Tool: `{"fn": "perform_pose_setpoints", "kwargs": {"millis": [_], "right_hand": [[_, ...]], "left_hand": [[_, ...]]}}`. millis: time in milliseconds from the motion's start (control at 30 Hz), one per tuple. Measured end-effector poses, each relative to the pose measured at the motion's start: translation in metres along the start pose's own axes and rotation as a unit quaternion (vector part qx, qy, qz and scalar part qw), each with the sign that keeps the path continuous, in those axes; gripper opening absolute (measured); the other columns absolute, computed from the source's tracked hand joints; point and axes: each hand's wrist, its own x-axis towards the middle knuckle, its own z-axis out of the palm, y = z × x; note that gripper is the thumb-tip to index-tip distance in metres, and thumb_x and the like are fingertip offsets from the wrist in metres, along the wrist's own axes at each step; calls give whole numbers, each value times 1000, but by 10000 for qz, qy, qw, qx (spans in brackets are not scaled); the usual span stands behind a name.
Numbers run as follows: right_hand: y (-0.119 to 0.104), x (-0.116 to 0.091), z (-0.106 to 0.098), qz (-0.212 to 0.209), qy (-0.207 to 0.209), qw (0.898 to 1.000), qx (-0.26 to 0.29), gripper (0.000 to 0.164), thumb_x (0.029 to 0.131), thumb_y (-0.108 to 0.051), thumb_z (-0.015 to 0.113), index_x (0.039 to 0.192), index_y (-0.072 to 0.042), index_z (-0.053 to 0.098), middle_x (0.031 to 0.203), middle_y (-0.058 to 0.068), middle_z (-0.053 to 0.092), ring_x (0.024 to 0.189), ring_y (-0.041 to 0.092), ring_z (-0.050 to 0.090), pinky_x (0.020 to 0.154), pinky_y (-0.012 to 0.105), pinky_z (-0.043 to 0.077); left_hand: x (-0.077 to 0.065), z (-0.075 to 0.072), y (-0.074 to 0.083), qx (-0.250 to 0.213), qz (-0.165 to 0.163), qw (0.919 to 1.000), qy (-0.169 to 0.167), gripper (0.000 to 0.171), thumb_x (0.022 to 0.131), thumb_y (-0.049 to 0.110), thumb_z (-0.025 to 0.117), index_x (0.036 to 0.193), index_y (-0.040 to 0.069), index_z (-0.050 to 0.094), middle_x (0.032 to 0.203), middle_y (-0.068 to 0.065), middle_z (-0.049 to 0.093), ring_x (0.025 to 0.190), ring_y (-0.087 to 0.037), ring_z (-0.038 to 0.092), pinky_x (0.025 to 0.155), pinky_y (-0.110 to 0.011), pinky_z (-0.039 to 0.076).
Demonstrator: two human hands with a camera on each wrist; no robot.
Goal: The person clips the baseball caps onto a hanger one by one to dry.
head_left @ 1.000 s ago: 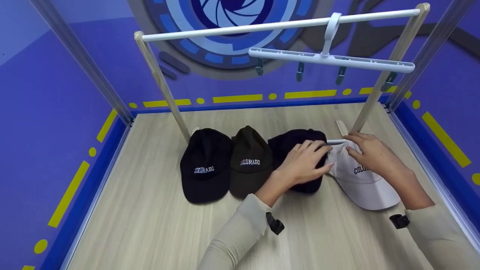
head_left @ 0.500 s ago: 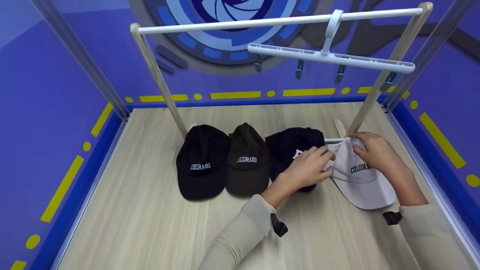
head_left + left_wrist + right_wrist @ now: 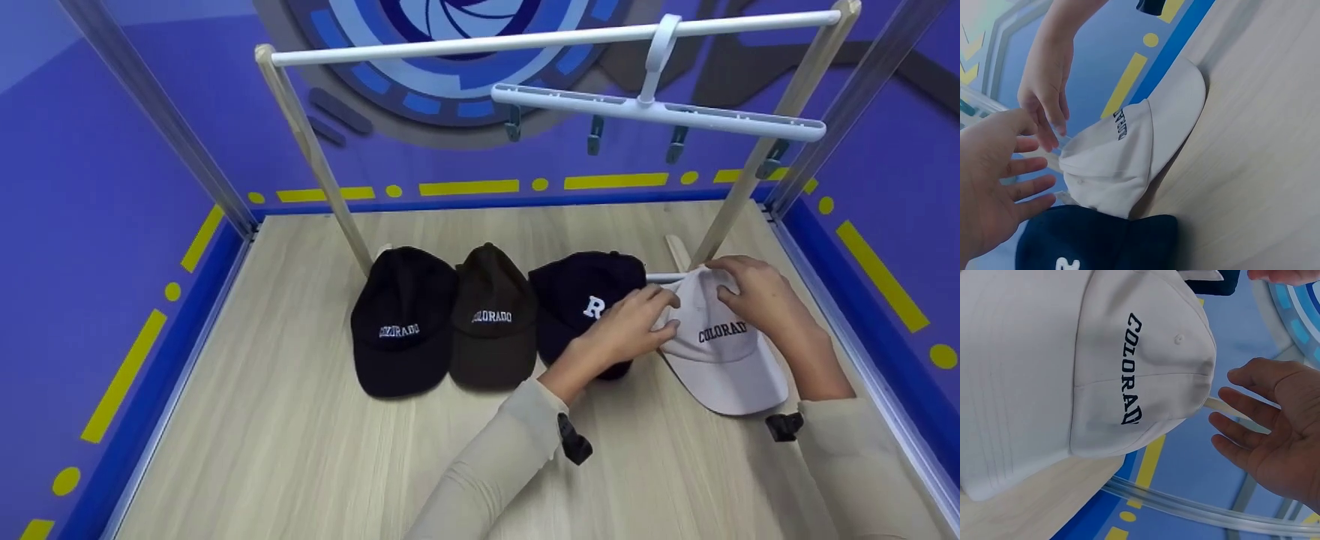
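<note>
A white cap [image 3: 724, 341] with dark lettering lies on the wooden table, its brim toward the front. My left hand [image 3: 626, 330] hovers over the right edge of a navy cap [image 3: 559, 300] marked with a white R, beside the white cap. In the left wrist view, the left hand's fingers [image 3: 1033, 185] are spread and hold nothing. My right hand [image 3: 765, 296] is at the top right of the white cap, fingers loosely bent. The right wrist view shows this right hand [image 3: 1286, 422] apart from the cap's crown.
To the left lie a brown cap [image 3: 495, 337] and a black cap [image 3: 405, 345], side by side. Behind stands a wooden rack whose white rail [image 3: 465, 49] carries a white hanger [image 3: 660, 111] with several grey clips. Blue walls [image 3: 135, 150] enclose the table [image 3: 300, 450].
My left hand has moved right, uncovering the R on the navy cap. The right hand has shifted slightly, and more of the white cap's lettering shows. The head view has tilted a little.
</note>
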Motion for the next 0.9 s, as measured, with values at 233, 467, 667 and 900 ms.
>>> {"fn": "perform_pose_setpoints", "kwargs": {"millis": [233, 467, 667, 900], "right_hand": [[6, 3, -1, -59, 67, 10000, -45, 40, 78, 4, 68, 118, 4, 59, 119, 30, 55, 107, 49, 51, 86, 61, 40], [12, 7, -2, -70, 100, 9999, -54, 42, 77, 6, 68, 117, 5, 59, 119, 30, 55, 107, 50, 51, 88, 62, 40], [18, 8, -1, -219, -19, 9997, -50, 46, 75, 7, 68, 120, 5, 57, 122, 31, 53, 110, 50, 48, 90, 62, 38], [25, 13, 5, -251, -125, 9996, 61, 50, 75, 9, 68, 123, 4, 56, 124, 30, 52, 113, 50, 46, 92, 63, 36]], "left_hand": [[13, 10, -2, -618, -220, 9976, 211, 41, 95, 37, 54, 131, 19, 47, 135, 4, 47, 122, -10, 45, 99, -19, 37], [28, 17, 2, -973, -516, 9931, 405, 56, 93, 37, 57, 141, 16, 38, 142, 1, 41, 130, -15, 39, 106, -20, 30], [36, 24, 3, -940, -747, 9920, 393, 61, 94, 35, 57, 145, 12, 32, 144, -2, 39, 131, -16, 38, 106, -20, 29], [40, 32, 2, -890, -1048, 9897, 387, 63, 93, 33, 59, 146, 10, 31, 144, -3, 40, 131, -16, 38, 106, -18, 28]]}}
